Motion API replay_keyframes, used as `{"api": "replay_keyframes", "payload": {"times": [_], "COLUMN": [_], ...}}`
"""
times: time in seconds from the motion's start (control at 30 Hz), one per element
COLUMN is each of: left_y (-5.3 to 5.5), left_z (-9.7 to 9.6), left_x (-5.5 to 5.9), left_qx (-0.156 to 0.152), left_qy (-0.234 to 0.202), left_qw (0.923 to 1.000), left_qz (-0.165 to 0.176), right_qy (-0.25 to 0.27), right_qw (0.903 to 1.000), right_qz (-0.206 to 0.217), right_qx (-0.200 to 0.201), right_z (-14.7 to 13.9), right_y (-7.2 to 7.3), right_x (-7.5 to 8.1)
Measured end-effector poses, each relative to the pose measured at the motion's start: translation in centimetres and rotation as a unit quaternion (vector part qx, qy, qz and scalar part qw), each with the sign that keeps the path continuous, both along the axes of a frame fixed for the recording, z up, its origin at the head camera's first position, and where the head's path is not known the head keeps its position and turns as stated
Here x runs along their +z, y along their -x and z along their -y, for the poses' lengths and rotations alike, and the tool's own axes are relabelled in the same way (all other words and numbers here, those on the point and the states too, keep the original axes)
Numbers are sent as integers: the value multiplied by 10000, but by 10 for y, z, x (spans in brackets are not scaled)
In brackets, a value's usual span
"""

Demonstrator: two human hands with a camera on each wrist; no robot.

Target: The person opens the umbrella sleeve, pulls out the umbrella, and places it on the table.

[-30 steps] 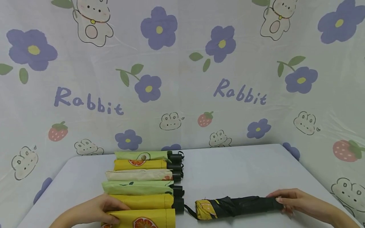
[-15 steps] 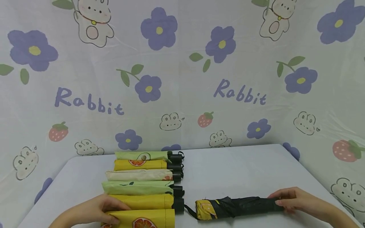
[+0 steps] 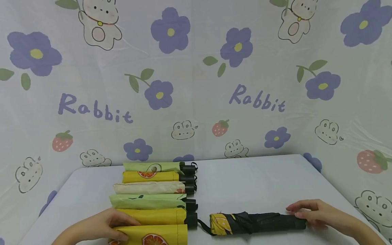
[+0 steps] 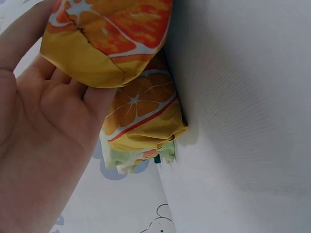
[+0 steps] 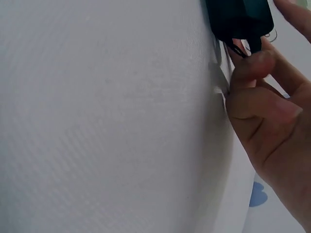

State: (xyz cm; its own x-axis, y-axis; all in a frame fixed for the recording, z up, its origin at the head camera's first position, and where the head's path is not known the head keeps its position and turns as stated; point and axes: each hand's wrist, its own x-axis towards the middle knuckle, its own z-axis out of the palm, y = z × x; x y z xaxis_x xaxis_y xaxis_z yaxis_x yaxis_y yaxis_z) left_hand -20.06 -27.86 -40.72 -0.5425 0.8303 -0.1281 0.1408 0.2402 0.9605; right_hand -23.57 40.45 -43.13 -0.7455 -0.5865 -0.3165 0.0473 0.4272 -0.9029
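Note:
My left hand (image 3: 99, 224) grips the left end of a yellow umbrella cover (image 3: 166, 234) printed with orange slices. No handle shows at the cover's right end. In the left wrist view, its closed end (image 4: 87, 60) lies against my fingers. To the right lies a folded black-and-yellow umbrella (image 3: 263, 223) with no cover on it. My right hand (image 3: 324, 216) hovers around its handle end, thumb and index finger spread apart. In the right wrist view, the black handle (image 5: 240, 22) with its cord appears at the top, my bent fingers (image 5: 260, 109) just beside it.
Behind the cover, several covered umbrellas lie in a row, handles rightward: yellow (image 3: 156, 216), light green (image 3: 147, 202), cream (image 3: 150, 188), and more at the back. A strap (image 3: 205, 228) from the nearest reaches the black umbrella. The white table (image 3: 254, 187) meets a patterned cloth (image 3: 196, 68).
My right hand has loosened from the umbrella's handle, its fingers lifting and spreading slightly, and more of the handle end shows. The left hand and the yellow cover have stayed in place.

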Motion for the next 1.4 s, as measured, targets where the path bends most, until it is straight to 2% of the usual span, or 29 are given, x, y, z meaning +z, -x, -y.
{"api": "replay_keyframes", "payload": {"times": [0.13,0.27,0.4,0.6,0.7,0.8,0.93,1.27,1.4], "left_y": [-1,-2,0,5,8,11,14,22,24], "left_z": [0,3,5,6,5,1,-4,-16,-18], "left_x": [2,6,10,20,23,24,22,17,15], "left_qx": [86,230,344,727,939,1122,1293,1217,1193], "left_qy": [75,198,207,295,400,531,594,450,478], "left_qw": [9999,9990,9974,9919,9832,9708,9609,9663,9713], "left_qz": [-49,-337,-605,-1003,-1511,-2054,-2373,-2225,-2002], "right_qy": [-176,-299,-159,318,430,450,478,819,1012], "right_qw": [9991,9950,9885,9818,9815,9829,9857,9907,9912], "right_qz": [-225,-445,-620,-1052,-1152,-1195,-1183,-992,-820], "right_qx": [-329,-837,-1369,-1550,-1468,-1326,-1099,-435,-252], "right_z": [-1,3,9,31,47,65,91,149,166], "right_y": [0,2,8,13,17,22,27,36,37], "right_x": [2,6,12,19,22,24,28,35,33]}}
